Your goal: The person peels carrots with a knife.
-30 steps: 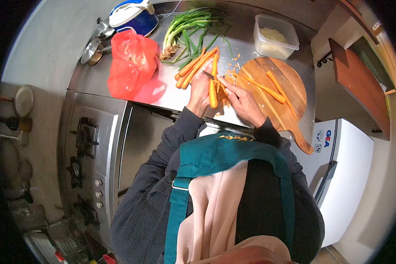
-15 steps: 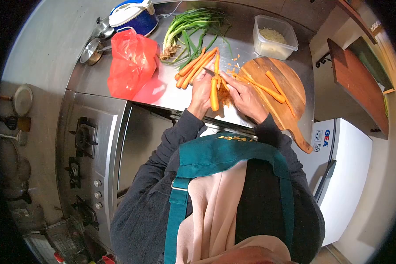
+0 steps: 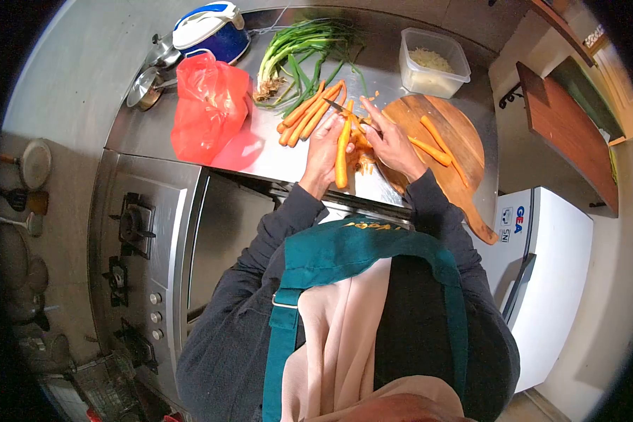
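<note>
My left hand (image 3: 321, 156) is closed around a carrot (image 3: 342, 156), which points down toward my body. My right hand (image 3: 397, 149) grips a small knife (image 3: 337, 106); its dark blade crosses the carrot's upper end, and the fingers hide the handle. Beyond my left hand lies a bunch of carrots (image 3: 308, 119). Orange peelings (image 3: 363, 160) are heaped on the counter beneath my hands. To the right, thin carrots (image 3: 435, 150) rest on a round wooden board (image 3: 469, 133) with a handle.
Green onions (image 3: 302, 43) lie behind the carrots. A red plastic bag (image 3: 207, 112) stands left, near a blue pot (image 3: 221, 42) and a metal saucepan (image 3: 145, 86). A clear tub (image 3: 449, 83) holding pale shreds sits at the back right. The stove (image 3: 151, 246) is at lower left.
My right hand has shifted slightly, its fingers now straighter and raised over the carrot. The knife blade shows a little farther up and left. The carrot remains in my left hand.
</note>
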Tool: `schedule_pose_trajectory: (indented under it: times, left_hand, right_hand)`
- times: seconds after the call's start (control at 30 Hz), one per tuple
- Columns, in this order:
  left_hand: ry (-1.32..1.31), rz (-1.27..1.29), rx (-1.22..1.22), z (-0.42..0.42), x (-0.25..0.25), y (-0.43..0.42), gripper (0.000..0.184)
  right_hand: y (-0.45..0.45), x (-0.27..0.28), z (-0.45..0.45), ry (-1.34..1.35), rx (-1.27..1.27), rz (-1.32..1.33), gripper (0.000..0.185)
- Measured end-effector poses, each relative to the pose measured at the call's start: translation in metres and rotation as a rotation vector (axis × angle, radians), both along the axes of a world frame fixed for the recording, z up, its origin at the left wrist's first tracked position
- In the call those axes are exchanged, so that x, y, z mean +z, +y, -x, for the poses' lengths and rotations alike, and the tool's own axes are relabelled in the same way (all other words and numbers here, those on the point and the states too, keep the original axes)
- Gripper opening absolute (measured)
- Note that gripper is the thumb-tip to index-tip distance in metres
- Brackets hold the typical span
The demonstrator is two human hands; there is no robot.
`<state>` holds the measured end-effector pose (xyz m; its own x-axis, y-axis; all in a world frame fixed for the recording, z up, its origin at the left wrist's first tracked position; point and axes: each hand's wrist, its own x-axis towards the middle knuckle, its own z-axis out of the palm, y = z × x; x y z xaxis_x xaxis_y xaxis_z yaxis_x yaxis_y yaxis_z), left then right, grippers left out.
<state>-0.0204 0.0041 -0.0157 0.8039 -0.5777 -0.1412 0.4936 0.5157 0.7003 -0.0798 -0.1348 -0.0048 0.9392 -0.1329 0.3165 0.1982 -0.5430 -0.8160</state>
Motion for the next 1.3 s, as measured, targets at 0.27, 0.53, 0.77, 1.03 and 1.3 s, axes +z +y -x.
schedule_pose_trajectory:
  times: [0.27, 0.53, 0.77, 1.03, 1.3]
  left_hand:
    - [-0.057, -0.055, -0.003, 0.003, 0.006, 0.004, 0.025]
    - [-0.072, -0.122, -0.045, 0.001, -0.003, 0.006, 0.028]
    - [-0.018, -0.175, -0.072, 0.008, 0.009, 0.008, 0.025]
    - [0.336, -0.007, -0.088, -0.022, -0.029, 0.008, 0.021]
    - [0.294, 0.143, -0.029, -0.015, -0.017, -0.004, 0.024]
  right_hand:
    - [0.009, 0.009, -0.002, 0.061, 0.059, -0.124, 0.05]
    - [0.0, 0.008, -0.011, 0.073, 0.006, -0.024, 0.031]
    - [-0.004, 0.003, -0.013, 0.036, 0.058, -0.139, 0.018]
    - [0.008, -0.02, 0.0, 0.03, 0.018, 0.139, 0.038]
    - [0.02, -0.01, 0.027, 0.124, 0.07, 0.2, 0.043]
